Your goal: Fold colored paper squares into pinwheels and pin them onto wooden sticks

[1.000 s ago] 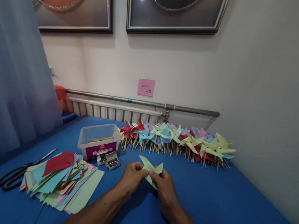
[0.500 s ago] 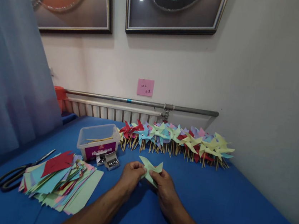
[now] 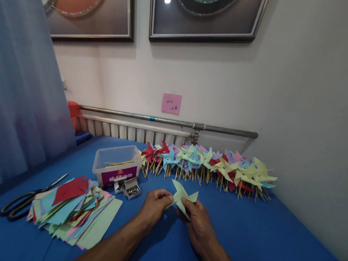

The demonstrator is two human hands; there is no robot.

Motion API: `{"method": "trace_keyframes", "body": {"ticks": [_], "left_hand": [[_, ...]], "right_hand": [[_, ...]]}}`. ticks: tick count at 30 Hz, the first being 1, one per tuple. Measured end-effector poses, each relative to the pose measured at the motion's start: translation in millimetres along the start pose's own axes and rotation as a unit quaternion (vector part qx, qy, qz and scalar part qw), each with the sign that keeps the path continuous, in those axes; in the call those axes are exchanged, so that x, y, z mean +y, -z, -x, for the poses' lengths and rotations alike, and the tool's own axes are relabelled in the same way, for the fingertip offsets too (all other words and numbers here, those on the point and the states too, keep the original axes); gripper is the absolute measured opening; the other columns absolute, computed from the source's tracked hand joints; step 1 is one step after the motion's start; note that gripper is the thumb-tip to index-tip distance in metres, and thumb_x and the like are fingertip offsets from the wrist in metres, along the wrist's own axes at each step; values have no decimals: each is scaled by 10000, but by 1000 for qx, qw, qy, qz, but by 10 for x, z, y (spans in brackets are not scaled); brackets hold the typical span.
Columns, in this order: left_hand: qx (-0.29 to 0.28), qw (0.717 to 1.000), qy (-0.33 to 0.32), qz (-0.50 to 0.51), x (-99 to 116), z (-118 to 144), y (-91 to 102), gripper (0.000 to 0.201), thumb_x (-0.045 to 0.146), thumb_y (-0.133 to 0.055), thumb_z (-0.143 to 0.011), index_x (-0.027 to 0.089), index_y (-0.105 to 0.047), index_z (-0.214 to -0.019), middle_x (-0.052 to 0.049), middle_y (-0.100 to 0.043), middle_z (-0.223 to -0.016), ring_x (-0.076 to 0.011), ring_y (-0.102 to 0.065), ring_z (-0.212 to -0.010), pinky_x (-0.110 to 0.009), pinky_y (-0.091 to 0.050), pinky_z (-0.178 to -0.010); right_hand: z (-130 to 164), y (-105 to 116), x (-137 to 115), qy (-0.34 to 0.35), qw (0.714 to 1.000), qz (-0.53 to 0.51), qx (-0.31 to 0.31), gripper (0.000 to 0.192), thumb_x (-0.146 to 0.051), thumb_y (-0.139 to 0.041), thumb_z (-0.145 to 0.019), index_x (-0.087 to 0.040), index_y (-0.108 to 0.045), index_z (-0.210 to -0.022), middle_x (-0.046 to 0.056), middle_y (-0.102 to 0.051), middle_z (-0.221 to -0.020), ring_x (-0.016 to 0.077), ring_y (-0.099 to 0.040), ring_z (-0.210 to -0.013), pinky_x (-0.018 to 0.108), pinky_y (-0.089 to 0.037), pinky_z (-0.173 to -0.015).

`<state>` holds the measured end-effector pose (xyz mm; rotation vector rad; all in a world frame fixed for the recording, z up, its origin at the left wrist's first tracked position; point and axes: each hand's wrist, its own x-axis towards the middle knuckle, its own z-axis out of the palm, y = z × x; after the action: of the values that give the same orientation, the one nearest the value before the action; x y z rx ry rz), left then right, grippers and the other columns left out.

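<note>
A pale green paper pinwheel (image 3: pixel 179 195) without a visible stick is held above the blue cloth, between both hands. My left hand (image 3: pixel 155 206) pinches its left blade between thumb and fingers. At its middle and right side, my right hand (image 3: pixel 196 221) grips it, the thumb pressed near the centre and the fingers hidden behind the paper. Left of my hands lie small boxes of metal pins (image 3: pixel 132 189). Beside them stands a clear plastic tub (image 3: pixel 100 172) with several thin wooden sticks (image 3: pixel 118 163) in it.
A loose pile of coloured paper sheets (image 3: pixel 70 211) lies at the left, with black-handled scissors (image 3: pixel 24 203) beside it. Along the back, finished pinwheels on sticks (image 3: pixel 202 161) form a long row before the radiator (image 3: pixel 130 132). A blue curtain (image 3: pixel 18 87) hangs at left.
The pinwheel's blades have spread more clearly into a star shape. My left fingers have shifted from near its centre to the left blade. The view has moved slightly.
</note>
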<state>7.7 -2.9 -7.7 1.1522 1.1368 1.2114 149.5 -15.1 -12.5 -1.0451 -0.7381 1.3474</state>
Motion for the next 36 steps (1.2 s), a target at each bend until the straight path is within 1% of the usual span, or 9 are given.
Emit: {"method": "trace_keyframes", "body": {"ticks": [4,6,9,12,15,20,29,34,36], "left_hand": [[12,980,-48,-192,162,-94,296,213,348,-620,-774,169,-652,-663,-9,-595,-574,-136,-507,-555,-228,-350,-537],[51,913,-97,-393,315,-107,509,169,272,-585,-807,178,-697,-723,-51,-692,-715,-182,-610,-708,-249,-403,-642],[94,787,-53,-608,495,-96,790,241,212,-521,-843,171,-759,-854,-152,-752,-897,-278,-686,-890,-333,-455,-785],[70,731,11,-678,535,-97,947,297,213,-520,-843,144,-779,-972,-225,-755,-988,-342,-707,-944,-398,-484,-832],[58,717,33,-693,490,-128,991,309,210,-538,-825,132,-782,-998,-243,-750,-1035,-365,-705,-985,-415,-499,-841],[28,725,28,-688,449,-163,986,281,222,-566,-787,175,-794,-943,-202,-767,-1002,-352,-706,-1005,-399,-510,-834],[43,707,26,-706,388,-188,967,321,179,-507,-827,120,-770,-1002,-231,-750,-1025,-339,-708,-972,-383,-511,-806],[-7,745,20,-667,393,-211,987,240,253,-567,-803,213,-783,-902,-134,-774,-973,-304,-713,-980,-332,-503,-777],[-13,742,24,-670,394,-214,992,232,250,-576,-796,221,-785,-893,-130,-776,-971,-305,-715,-979,-330,-502,-775]], "right_hand": [[-71,49,27,18,1000,23,6,345,-353,-861,-594,-182,-720,-859,19,-749,-760,199,-672,-672,301,-536,-636],[-100,71,32,18,999,28,4,335,-352,-855,-598,-190,-722,-858,19,-755,-778,209,-685,-690,311,-545,-650],[-131,95,42,16,999,35,12,291,-338,-844,-604,-202,-722,-831,11,-747,-762,209,-688,-704,304,-550,-648],[-154,108,63,16,999,32,20,273,-339,-849,-599,-205,-714,-795,2,-726,-705,204,-679,-683,294,-544,-627],[-157,109,76,26,999,30,11,279,-347,-850,-603,-204,-714,-800,4,-731,-716,204,-681,-682,296,-541,-630],[-112,95,59,13,999,39,5,315,-361,-853,-607,-205,-722,-847,1,-737,-746,194,-672,-686,292,-544,-652],[-83,84,56,5,999,38,-9,374,-381,-844,-619,-192,-733,-922,25,-760,-826,209,-686,-748,289,-537,-685],[-76,78,61,6,999,46,-8,369,-393,-845,-617,-184,-748,-905,20,-759,-793,218,-687,-757,282,-518,-675],[-74,77,63,8,999,41,-9,352,-382,-846,-621,-179,-748,-892,22,-756,-785,213,-680,-735,282,-513,-668]]}}
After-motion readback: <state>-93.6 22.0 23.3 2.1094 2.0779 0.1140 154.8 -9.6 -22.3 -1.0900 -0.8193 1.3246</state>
